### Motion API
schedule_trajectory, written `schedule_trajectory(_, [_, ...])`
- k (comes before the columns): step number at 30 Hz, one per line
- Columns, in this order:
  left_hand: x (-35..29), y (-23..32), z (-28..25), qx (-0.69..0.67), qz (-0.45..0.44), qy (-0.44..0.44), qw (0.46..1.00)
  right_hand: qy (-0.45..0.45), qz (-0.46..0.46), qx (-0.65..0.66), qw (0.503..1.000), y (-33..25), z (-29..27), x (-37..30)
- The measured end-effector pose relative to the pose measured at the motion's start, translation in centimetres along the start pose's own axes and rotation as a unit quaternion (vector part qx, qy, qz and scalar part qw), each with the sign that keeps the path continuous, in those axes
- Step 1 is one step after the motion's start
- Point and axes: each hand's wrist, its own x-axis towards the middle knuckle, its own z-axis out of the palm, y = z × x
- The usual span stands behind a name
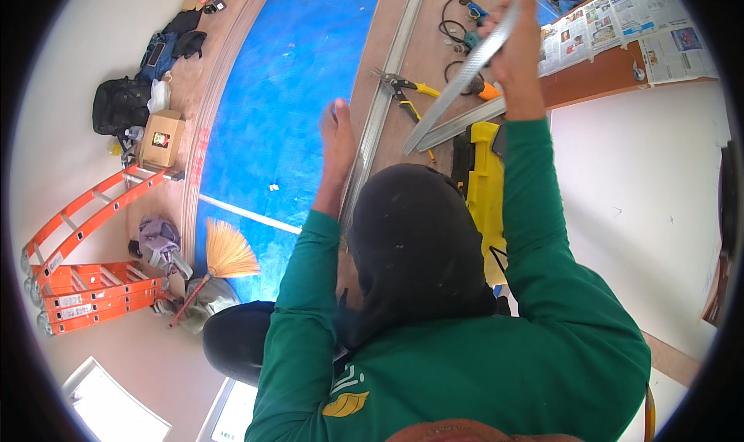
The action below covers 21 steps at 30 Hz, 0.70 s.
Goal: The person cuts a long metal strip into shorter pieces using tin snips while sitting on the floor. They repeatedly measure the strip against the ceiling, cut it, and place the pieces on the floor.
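Note:
My right hand point(519, 66) is raised at the upper right, closed around a long, silvery metal strip point(465, 74) that slants down to the left. Motion blurs its upper end. My left hand point(337, 144) is held up with its fingers stretched out, beside a long metal channel point(381, 105) lying along the floor; nothing shows in it. Between the hands lie snips point(407, 91) with yellow-and-black handles, jaws pointing left. Another metal channel point(461, 124) lies at an angle under the strip. A yellow and black toolbox point(484, 182) stands beside my right forearm.
A corded teal power tool point(471, 39) and an orange-handled tool point(487, 91) lie beyond the snips. Blue sheeting point(287, 93) covers the floor leftward. Further left are an orange ladder point(101, 198), broom point(229, 248), cardboard box point(163, 137) and black bag point(120, 105). Newspaper point(612, 24) covers a board.

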Motion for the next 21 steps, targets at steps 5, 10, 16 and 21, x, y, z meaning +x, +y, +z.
schedule_trajectory(5, [-1.0,8.6,-1.6,-0.041,0.182,-0.207,0.960,-0.159,0.144,0.136,0.967,9.7,6.9,-1.0])
schedule_trajectory(10, [-0.1,9.5,-7.1,-0.140,-0.028,-0.196,0.970,-0.279,-0.096,-0.339,0.893,17.4,5.2,-0.2])
schedule_trajectory(16, [0.4,5.4,-14.9,-0.397,-0.019,-0.127,0.909,-0.316,0.018,-0.749,0.582,23.4,-7.9,-2.8])
schedule_trajectory(21, [1.4,6.7,-17.6,-0.269,0.029,0.006,0.963,-0.288,0.019,-0.742,0.605,25.5,-10.2,-1.4])
